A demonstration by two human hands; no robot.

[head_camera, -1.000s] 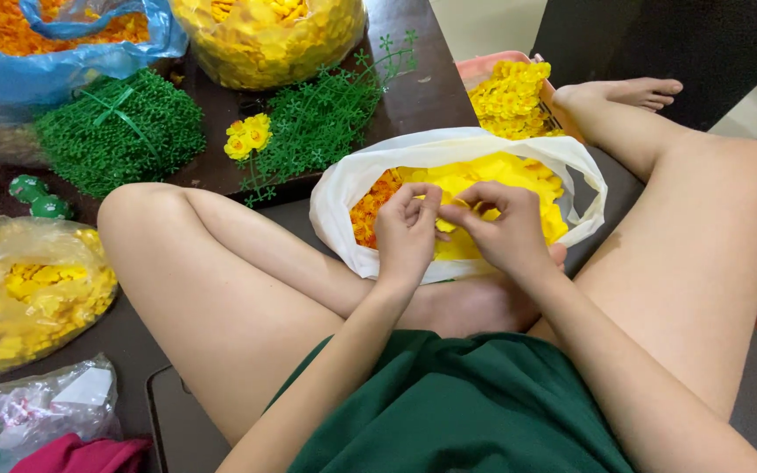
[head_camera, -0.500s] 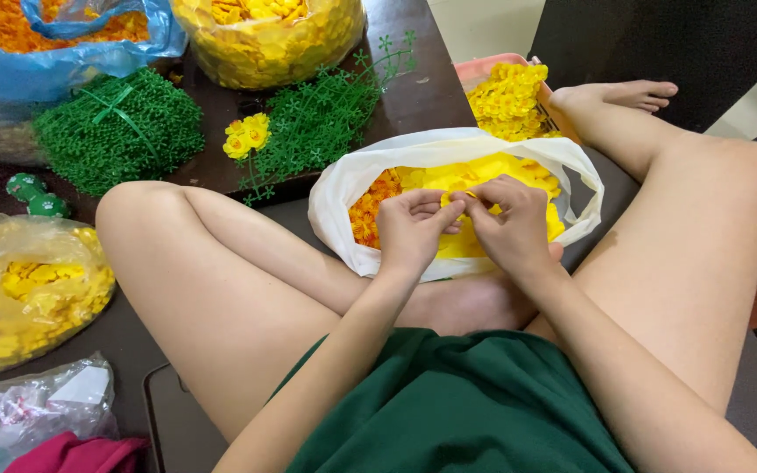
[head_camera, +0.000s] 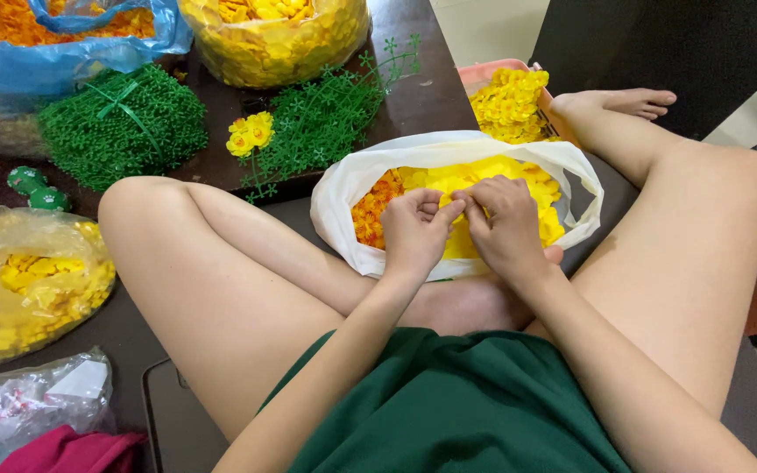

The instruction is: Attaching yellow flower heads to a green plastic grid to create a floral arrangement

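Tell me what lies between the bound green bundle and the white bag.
In the head view, between green bundle and white bag: a small yellow flower cluster and loose green stems.

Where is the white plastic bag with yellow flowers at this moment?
In the head view, the white plastic bag lies centre-right, directly under the left hand and the right hand, between the person's knees.
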